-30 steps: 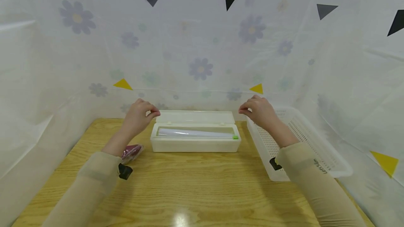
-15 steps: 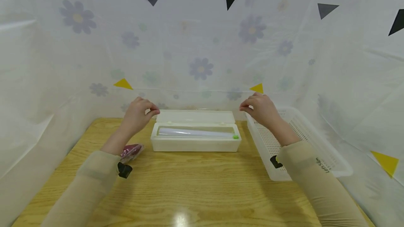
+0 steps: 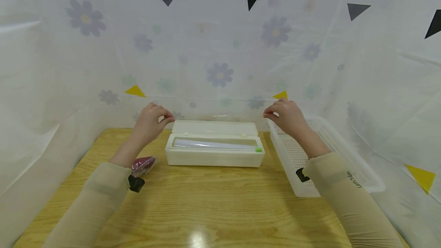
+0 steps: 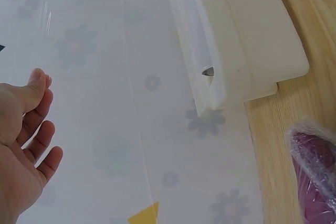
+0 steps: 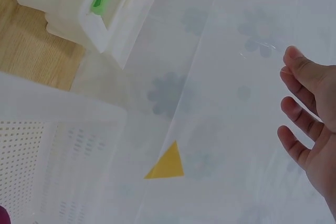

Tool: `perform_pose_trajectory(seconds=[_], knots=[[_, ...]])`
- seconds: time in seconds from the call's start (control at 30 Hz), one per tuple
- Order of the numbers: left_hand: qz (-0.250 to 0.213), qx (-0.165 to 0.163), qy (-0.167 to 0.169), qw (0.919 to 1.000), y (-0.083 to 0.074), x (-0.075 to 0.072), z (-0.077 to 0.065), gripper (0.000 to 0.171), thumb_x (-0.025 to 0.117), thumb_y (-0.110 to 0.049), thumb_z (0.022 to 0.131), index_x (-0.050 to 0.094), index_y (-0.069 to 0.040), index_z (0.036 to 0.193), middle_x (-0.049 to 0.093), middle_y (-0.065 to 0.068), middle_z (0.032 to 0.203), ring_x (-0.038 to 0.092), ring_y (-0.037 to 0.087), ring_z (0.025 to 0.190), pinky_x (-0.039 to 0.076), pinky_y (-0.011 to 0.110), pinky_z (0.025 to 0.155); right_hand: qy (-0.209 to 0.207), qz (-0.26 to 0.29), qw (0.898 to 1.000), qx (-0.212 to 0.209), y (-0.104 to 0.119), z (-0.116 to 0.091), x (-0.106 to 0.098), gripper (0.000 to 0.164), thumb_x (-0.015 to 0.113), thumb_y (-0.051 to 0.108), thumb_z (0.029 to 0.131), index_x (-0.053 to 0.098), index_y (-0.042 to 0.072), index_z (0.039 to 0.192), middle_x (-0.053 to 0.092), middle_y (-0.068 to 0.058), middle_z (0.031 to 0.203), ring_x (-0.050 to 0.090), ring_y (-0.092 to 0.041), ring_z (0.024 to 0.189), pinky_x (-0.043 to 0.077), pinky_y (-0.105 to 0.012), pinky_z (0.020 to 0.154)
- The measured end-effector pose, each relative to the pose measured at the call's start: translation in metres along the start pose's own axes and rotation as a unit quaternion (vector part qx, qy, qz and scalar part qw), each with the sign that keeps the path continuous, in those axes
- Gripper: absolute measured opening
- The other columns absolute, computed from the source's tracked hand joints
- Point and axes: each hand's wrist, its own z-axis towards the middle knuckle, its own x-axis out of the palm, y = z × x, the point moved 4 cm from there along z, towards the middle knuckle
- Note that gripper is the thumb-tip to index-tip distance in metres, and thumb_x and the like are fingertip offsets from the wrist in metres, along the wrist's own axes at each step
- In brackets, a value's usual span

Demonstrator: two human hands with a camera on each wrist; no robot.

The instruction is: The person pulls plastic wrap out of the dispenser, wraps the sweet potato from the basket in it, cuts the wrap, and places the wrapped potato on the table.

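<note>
A white cling film dispenser box (image 3: 215, 157) stands on the table with its lid (image 3: 214, 128) raised behind it. A roll (image 3: 213, 145) shows through the window in its top, and a green slider (image 3: 258, 149) sits at the right end. My left hand (image 3: 150, 122) is above the box's left end, thumb and forefinger pinched together. Opposite, my right hand (image 3: 286, 117) pinches the same way above the right end. Between them is clear cling film (image 3: 220, 116), nearly invisible except for a thin glint at its edge. Further glints show near the fingertips in both wrist views.
A white perforated basket (image 3: 370, 186) stands on the right under my right forearm. On the left, beside my left wrist, lies a purple-red item (image 3: 144, 165) wrapped in clear plastic. A flowered white sheet (image 3: 220, 41) hangs behind the wooden table (image 3: 213, 202).
Both hands rise slightly, the right one more, and it drifts a little to the right. The glint between them shows more clearly now. Box, basket and wrapped item stay put.
</note>
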Motion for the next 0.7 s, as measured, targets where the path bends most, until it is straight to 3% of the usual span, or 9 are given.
perform_pose_trajectory(seconds=[0.7], knots=[[0.000, 0.010, -0.003, 0.9999, -0.0063, -0.0092, 0.0080, 0.009, 0.070, -0.014, 0.084, 0.073, -0.005, 0.085, 0.068, 0.008, 0.082, 0.049, 0.026, 0.085, 0.041, 0.044, 0.080, -0.020, 0.022, 1.000, 0.010, -0.0022, 0.0001, -0.0066, 0.009, 0.078, 0.009, 0.074, 0.074, 0.006, 0.082, 0.071, -0.007, 0.078, 0.055, -0.025, 0.074, 0.044, -0.040, 0.067]])
